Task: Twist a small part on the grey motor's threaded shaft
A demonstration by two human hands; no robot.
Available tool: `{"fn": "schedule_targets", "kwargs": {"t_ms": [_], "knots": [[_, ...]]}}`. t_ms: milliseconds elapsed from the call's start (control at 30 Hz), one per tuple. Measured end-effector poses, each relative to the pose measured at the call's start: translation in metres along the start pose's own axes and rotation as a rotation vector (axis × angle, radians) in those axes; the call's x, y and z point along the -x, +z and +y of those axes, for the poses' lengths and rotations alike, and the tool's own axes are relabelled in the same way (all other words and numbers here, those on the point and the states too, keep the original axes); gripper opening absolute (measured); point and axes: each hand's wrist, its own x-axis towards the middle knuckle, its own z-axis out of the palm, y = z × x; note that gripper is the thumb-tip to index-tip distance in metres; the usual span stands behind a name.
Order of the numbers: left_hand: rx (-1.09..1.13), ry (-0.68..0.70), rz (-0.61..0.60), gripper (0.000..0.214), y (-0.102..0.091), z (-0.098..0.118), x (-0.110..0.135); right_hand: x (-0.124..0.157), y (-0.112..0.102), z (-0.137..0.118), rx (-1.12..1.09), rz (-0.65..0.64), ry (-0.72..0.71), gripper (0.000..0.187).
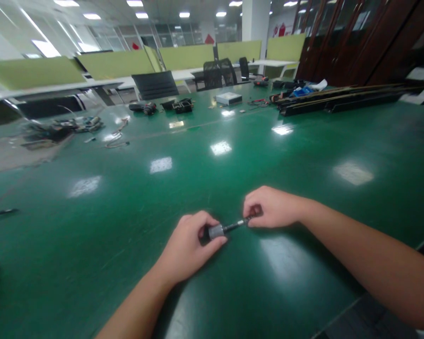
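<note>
My left hand [194, 242] is closed around the thick end of a screwdriver-like tool [217, 231], which has a grey and black cylindrical body. A thin dark shaft [233, 226] runs from that body towards the right, with a bright metal section near its far end. There my right hand [263, 209] pinches a small dark piece [249, 220] between thumb and fingers. That piece is partly covered by the fingers, and its exact kind is unclear. Both hands are low over the green tabletop [134, 263].
Tangled cables and parts [63, 129] lie at the far left. Dark power tools [143, 108], a black bracket-like item [180, 106] and a white box [228, 98] stand at the back. Long dark rails [339, 100] stretch across the far right. A black cable end [2, 213] reaches in from the left.
</note>
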Motion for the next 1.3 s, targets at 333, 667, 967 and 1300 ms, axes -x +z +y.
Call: {"fn": "schedule_targets", "kwargs": {"t_ms": [333,667,967,1300], "knots": [[0.002,-0.001,0.002,0.020,-0.001,0.000,0.002,-0.003,0.006,0.002,-0.047,-0.011,-0.028,0.012],[-0.030,0.024,0.040,0.020,0.003,-0.001,-0.002,-0.021,0.040,-0.016,0.027,0.115,-0.136,0.013],[-0.015,0.012,0.028,0.019,0.005,-0.003,-0.001,-0.015,0.037,-0.015,-0.031,0.136,-0.066,0.018],[-0.012,-0.008,0.020,0.028,0.003,0.001,-0.001,-0.016,0.035,-0.014,-0.008,0.138,-0.134,0.013]]}}
